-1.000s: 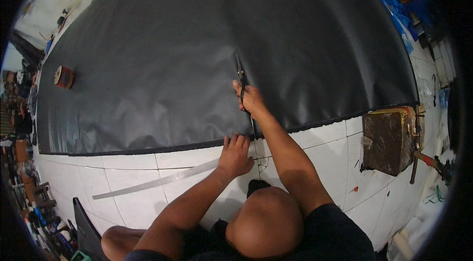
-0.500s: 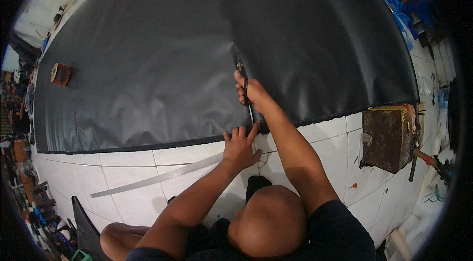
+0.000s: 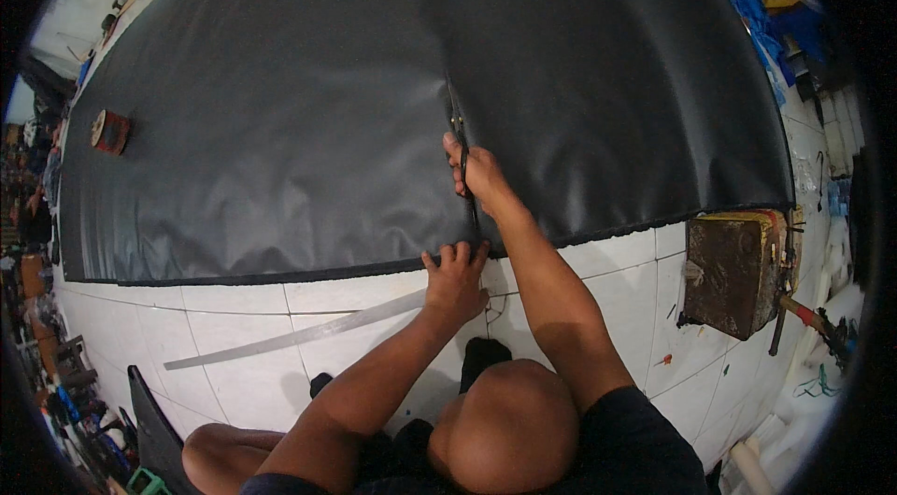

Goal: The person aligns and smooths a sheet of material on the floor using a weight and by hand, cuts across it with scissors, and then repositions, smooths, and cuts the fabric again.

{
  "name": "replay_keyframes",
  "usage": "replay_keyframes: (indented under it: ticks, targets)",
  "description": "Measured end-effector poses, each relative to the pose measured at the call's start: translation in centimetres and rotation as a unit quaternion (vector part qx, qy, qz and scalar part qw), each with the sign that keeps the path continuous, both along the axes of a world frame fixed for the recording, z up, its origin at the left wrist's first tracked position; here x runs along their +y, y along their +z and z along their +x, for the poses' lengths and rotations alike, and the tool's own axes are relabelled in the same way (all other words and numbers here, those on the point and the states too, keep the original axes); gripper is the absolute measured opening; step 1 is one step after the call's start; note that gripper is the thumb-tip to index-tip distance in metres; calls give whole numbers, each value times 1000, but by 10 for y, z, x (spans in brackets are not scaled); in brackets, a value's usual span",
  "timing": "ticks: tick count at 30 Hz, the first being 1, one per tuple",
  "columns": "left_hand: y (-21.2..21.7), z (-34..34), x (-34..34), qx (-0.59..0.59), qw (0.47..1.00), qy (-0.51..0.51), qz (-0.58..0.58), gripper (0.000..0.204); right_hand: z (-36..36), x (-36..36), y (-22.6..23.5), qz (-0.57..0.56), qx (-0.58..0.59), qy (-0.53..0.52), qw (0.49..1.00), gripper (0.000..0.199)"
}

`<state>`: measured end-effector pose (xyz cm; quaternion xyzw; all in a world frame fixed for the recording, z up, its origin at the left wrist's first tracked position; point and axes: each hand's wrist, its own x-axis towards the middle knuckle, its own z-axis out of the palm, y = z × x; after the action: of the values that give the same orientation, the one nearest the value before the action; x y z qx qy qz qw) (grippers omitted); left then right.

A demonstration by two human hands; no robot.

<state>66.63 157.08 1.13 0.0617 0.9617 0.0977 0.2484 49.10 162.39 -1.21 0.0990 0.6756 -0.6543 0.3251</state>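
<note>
A large black leatherette-like sheet (image 3: 280,131) is spread across the floor. My right hand (image 3: 481,176) is closed round the handles of a pair of scissors (image 3: 456,120), whose blades point away from me into the sheet. Behind them a cut line runs back to the sheet's near edge. The blade tips are hard to make out against the black. My left hand (image 3: 455,278) rests at that near edge beside the cut, fingers spread, with the fingertips on the material.
A long flat metal strip, like a ruler (image 3: 290,339), lies on the white tiles (image 3: 598,261) left of my left hand. A reddish round tin (image 3: 110,133) stands on the sheet's left. To the right sits a worn brown box (image 3: 733,271). Clutter lines both sides.
The pale gap in the cut near the edge has narrowed and now looks dark. The scissors' handles look closer together. Both hands keep nearly the same places.
</note>
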Motion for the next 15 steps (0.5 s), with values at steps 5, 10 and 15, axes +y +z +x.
replay_keyframes:
  ticks: [5, 10, 15]
  targets:
    - [-4, 3, -2, 46, 999, 0, -9, 91, -20, -11, 0, 18, 1, 8, 1000, 58]
    - [0, 0, -1, 6, 1000, -12, -15, 88, -31, -15, -4, -7, 13, -5, 1000, 59]
    - [-2, -2, -2, 3, 1000, 0, 3, 85, -30, -15, -22, 40, 39, -26, 998, 56]
